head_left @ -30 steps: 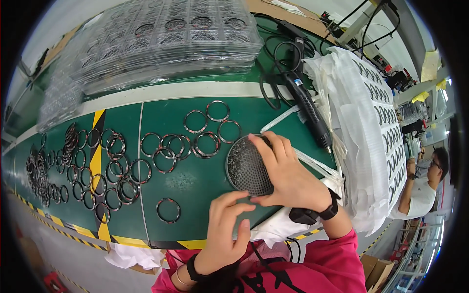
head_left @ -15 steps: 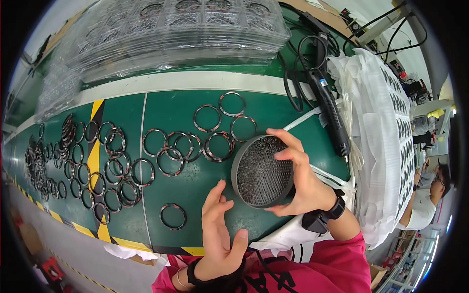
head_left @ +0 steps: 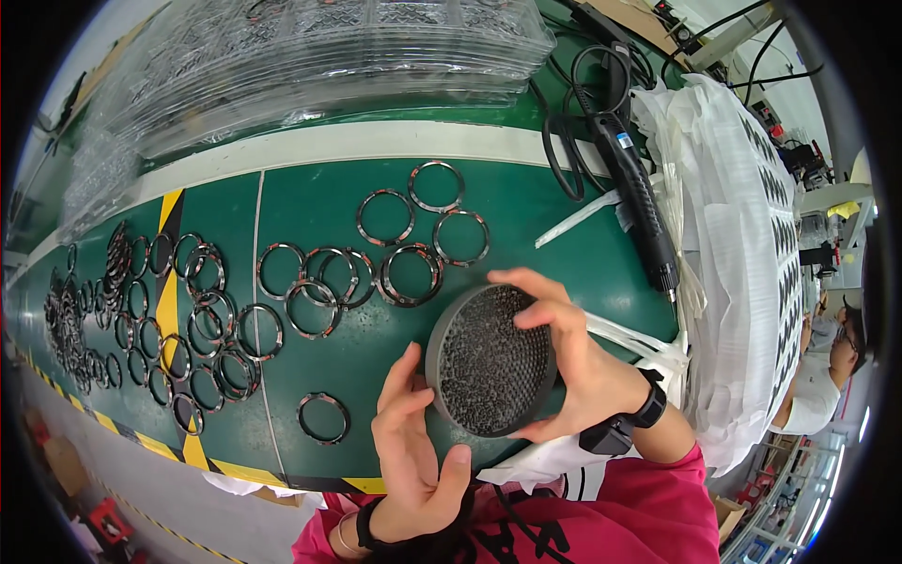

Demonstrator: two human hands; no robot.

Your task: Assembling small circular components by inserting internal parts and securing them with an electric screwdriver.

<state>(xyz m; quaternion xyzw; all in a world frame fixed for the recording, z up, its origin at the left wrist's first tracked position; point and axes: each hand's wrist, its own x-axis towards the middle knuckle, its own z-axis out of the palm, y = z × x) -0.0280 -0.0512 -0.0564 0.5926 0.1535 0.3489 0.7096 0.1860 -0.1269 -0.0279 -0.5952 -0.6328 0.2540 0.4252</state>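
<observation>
My right hand [head_left: 578, 376] grips a round dark grey tray [head_left: 435, 362] by its right side, fingers at the far rim and thumb at the near one. The tray is tilted, its face toward me. Small dark pieces, perhaps screws, cover much of its dimpled face; single ones are too small to make out. At the tray's left edge is my left hand [head_left: 413, 451], its fingers apart and holding nothing. I cannot tell whether its fingertips touch the rim. Thin black rings with coppery spots [head_left: 323, 418] lie on the green table to the left, some overlapping.
Clear plastic trays [head_left: 348, 80] are stacked at the back. A black electric screwdriver [head_left: 639, 207] with a coiled cable lies to the right, beside white wrapped sheets [head_left: 723, 282]. Yellow-black tape [head_left: 169, 320] crosses the table. Another person [head_left: 827, 376] is at the far right.
The tray has come nearer to me and slightly left in my right hand, its face turned more toward me. My left hand has shifted slightly left and is now at the tray's edge.
</observation>
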